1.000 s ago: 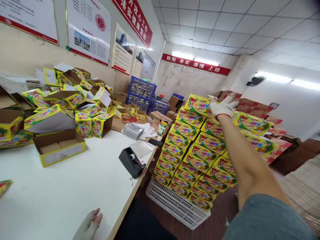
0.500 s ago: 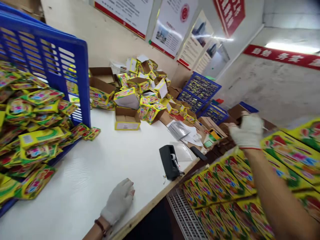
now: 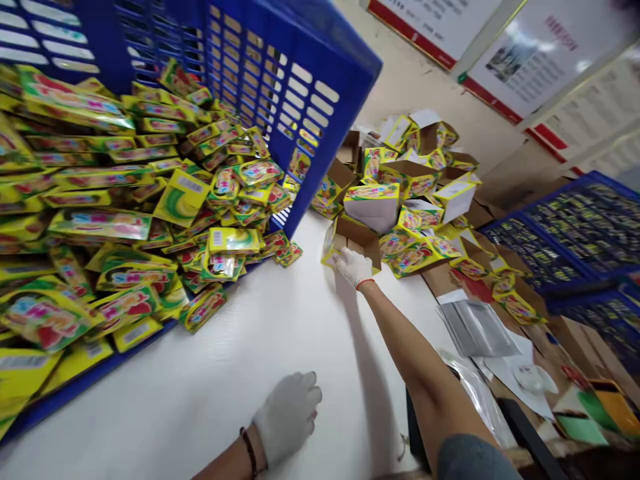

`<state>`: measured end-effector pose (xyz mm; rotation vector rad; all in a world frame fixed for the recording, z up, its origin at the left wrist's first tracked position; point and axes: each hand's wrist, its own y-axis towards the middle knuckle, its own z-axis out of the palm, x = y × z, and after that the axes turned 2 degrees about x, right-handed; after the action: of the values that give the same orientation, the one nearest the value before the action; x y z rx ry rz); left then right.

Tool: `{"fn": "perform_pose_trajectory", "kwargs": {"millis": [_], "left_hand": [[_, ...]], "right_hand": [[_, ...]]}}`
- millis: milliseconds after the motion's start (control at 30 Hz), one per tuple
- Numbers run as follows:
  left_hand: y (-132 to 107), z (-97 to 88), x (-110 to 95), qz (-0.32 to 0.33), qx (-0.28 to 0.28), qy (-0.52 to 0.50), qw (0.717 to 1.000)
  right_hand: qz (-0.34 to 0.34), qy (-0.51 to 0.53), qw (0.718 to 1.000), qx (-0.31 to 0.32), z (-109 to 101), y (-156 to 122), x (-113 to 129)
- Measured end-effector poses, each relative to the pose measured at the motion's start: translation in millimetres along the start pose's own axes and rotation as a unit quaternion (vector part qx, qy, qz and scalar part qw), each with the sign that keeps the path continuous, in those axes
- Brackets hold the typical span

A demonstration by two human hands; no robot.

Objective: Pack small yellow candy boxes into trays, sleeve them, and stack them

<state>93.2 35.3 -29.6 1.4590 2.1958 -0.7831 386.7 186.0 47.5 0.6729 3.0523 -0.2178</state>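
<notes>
My right hand [image 3: 353,266], in a white glove, reaches far across the white table [image 3: 235,373] and grips the near edge of an open yellow cardboard box [image 3: 356,236]. Behind that box lies a pile of several more open yellow boxes [image 3: 415,180]. My left hand [image 3: 289,415], also gloved, rests on the table near me with its fingers curled and nothing visible in it. To the left a tipped blue plastic crate [image 3: 280,73] spills many yellow candy packets [image 3: 125,220] onto the table.
Clear plastic sheets and papers [image 3: 475,330] lie at the table's right side. More blue crates [image 3: 575,233] stand at the far right. Posters hang on the wall [image 3: 440,27] behind the boxes.
My view swung left from the stacked boxes to the table. My right hand left the stack, crossed over and took hold of the open yellow box. My left hand stayed resting on the table.
</notes>
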Motion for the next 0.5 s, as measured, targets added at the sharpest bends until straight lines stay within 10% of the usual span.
{"fn": "perform_pose_trajectory", "kwargs": {"millis": [100, 267, 500], "left_hand": [[-2.9, -4.8, 7.4, -0.016, -0.161, -0.046, 0.986], [-4.9, -23.6, 22.8, -0.053, -0.473, -0.16, 0.865], [-5.7, -50.5, 41.9, -0.1, -0.501, -0.005, 0.86]], "right_hand": [[-0.022, -0.018, 0.996, 0.084, -3.7, -33.5, -4.8], [-0.053, -0.002, 0.984, 0.171, -1.9, -113.5, -35.0], [-0.251, 0.168, 0.935, 0.186, 50.2, -197.0, 32.4]]}}
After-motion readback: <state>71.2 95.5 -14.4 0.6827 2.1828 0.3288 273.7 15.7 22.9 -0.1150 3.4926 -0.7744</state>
